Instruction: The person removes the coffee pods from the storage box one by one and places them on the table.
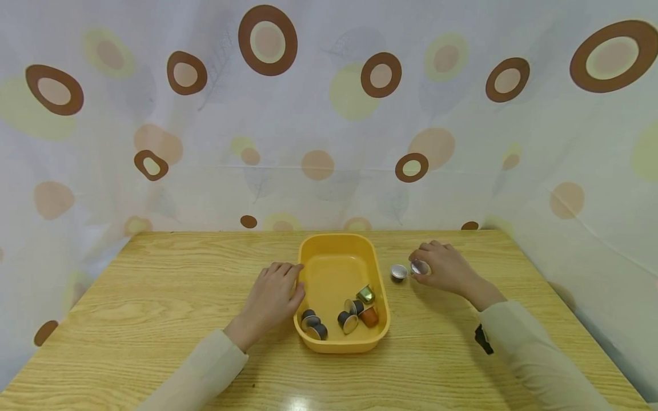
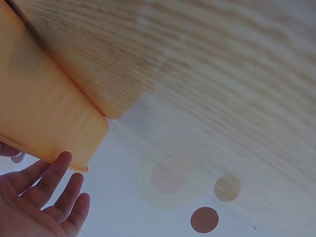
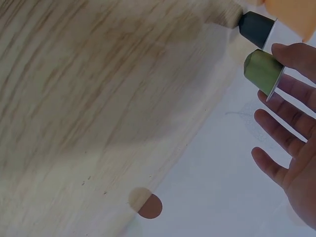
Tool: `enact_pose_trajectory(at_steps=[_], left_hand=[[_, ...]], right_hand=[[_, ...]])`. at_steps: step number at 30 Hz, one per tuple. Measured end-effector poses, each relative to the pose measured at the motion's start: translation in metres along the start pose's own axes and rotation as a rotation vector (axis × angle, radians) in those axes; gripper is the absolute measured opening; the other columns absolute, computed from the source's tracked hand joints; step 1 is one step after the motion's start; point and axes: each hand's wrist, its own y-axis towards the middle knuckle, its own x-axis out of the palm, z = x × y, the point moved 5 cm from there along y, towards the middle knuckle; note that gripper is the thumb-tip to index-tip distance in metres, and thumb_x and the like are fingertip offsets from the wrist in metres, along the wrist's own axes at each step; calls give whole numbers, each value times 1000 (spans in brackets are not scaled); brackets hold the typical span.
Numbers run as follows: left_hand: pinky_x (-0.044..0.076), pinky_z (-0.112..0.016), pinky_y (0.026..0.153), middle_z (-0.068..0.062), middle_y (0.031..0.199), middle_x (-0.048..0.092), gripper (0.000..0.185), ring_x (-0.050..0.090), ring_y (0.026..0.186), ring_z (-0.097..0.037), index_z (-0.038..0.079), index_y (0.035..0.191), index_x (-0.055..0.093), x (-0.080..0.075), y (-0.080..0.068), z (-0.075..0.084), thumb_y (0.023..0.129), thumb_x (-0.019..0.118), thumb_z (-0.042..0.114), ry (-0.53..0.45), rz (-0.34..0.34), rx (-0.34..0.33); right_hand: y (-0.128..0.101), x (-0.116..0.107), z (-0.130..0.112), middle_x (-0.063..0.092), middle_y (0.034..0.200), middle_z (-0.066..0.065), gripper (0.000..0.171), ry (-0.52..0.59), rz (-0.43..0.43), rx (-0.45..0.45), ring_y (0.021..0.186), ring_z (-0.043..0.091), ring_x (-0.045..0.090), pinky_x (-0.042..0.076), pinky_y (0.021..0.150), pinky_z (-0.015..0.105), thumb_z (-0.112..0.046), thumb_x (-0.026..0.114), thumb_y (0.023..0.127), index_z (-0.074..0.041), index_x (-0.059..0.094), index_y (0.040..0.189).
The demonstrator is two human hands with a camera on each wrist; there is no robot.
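My right hand (image 1: pixel 443 268) pinches a green coffee capsule (image 3: pixel 261 73) by its lid end, between thumb and fingers; its silver lid shows in the head view. Just left of it on the table stands a dark coffee capsule (image 1: pixel 398 274), silver lid up. My left hand (image 1: pixel 275 294) holds the left rim of a yellow plastic tray (image 1: pixel 341 346), thumb over the rim and a fingertip against the outer wall. Inside the tray's near half lie several dark capsules (image 1: pixel 347 322), a green capsule (image 1: pixel 366 294) and an orange capsule (image 1: pixel 369 317).
A wooden table (image 1: pixel 169 285) carries everything. Its far edge meets a patterned curtain (image 1: pixel 319 114), which also runs down both sides. On the right wrist there is a small black device (image 1: pixel 483 339).
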Motion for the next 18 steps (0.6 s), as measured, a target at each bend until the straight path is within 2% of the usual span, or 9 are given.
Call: enact_pose_trajectory(at_steps=[10, 18], left_hand=[[47, -40, 83, -5, 104, 65, 33, 58, 98, -25, 8, 116, 61, 1, 0, -1, 87, 55, 21, -1, -9, -5], [47, -40, 84, -5, 104, 65, 33, 58, 99, -25, 8, 116, 61, 1, 0, -1, 88, 53, 22, 1, -15, -4]], right_hand=[[-1, 14, 5, 62, 94, 3, 27, 6, -64, 16, 91, 29, 55, 43, 77, 57, -22, 73, 74, -13, 66, 99], [0, 20, 8, 62, 94, 4, 25, -16, -74, 14, 92, 29, 55, 43, 77, 56, -22, 70, 76, -13, 66, 98]])
